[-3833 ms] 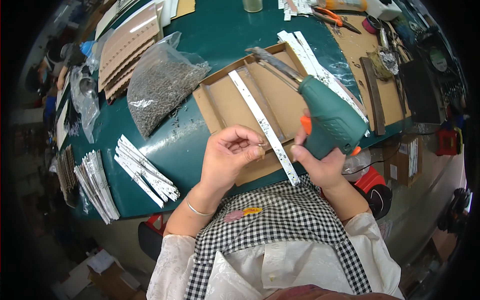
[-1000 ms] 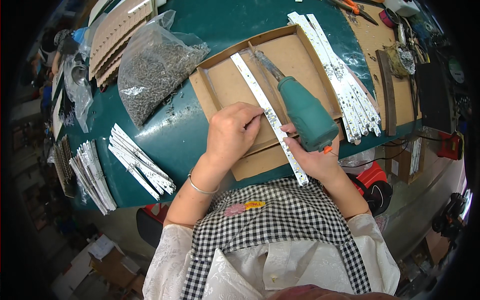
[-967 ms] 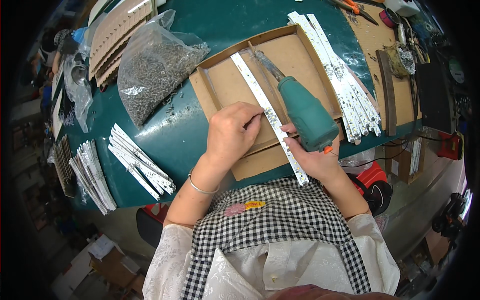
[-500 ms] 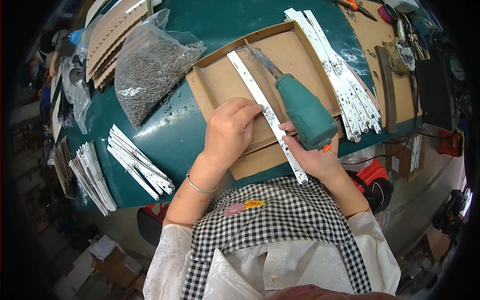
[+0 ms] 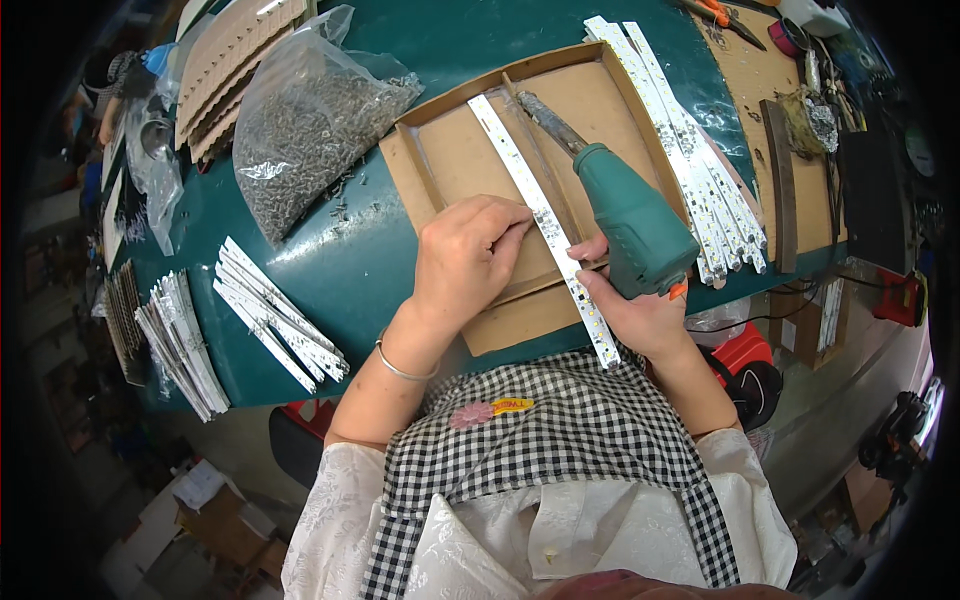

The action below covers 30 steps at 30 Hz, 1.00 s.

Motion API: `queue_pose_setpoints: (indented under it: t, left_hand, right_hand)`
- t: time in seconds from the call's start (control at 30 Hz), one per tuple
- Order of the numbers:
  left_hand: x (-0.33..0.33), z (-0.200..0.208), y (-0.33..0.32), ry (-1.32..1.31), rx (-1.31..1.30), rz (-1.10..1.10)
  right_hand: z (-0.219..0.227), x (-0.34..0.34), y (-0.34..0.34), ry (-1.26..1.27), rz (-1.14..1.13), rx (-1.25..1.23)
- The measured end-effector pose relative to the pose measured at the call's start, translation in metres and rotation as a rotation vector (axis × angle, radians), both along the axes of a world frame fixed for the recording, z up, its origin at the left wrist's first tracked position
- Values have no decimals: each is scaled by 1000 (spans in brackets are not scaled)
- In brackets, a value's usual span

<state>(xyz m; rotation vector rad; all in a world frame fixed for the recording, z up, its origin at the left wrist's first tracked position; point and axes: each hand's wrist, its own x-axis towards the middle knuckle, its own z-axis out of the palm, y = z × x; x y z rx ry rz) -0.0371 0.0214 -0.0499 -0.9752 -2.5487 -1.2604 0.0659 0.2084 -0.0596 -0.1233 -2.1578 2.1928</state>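
Green tabletop (image 5: 370, 300) fills most of the frame, cluttered workroom behind. Nearest, lower middle: checked apron (image 5: 545, 440). Just past it, a white strip (image 5: 513, 160) with small parts on it runs slantwise through the centre, lower end over the apron edge, upper end over the cardboard box (image 5: 455, 150).

Progress: judging by the look, this strip is partway through handling. Bundles of strips (image 5: 280, 315) at left and a fanned pile (image 5: 700, 180) at upper right; can't tell for sure which are done and which are left.

Right hand (image 5: 645, 320), right of centre: fingers wrapped around the green tool (image 5: 640, 230), thumb and finger also at the strip's right edge. Tool tip apart from the strip, over the box.

Left hand (image 5: 465, 255), centre: thumb and finger in a narrow pinch at the strip's left edge. Anything tiny between them is hidden, can't tell.

Farther, upper left: clear bag of small metal bits (image 5: 320, 140), some spilled beside it. Far upper right: orange-handled pliers (image 5: 725, 15).
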Motion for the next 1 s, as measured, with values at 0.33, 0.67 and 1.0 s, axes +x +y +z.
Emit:
queue_pose_setpoints:
  t: [0.33, 0.67, 1.0]
  left_hand:
    - [-2, -4, -2, 53, -23, -34]
    - [0, -3, -3, -1, 5, -8]
    - [-1, -9, -5, 48, -4, -39]
  right_hand:
    - [-2, 1, 3, 26, 42, 67]
    - [20, 28, 24, -3, -107, -208]
    - [42, 64, 57, -125, -21, -191]
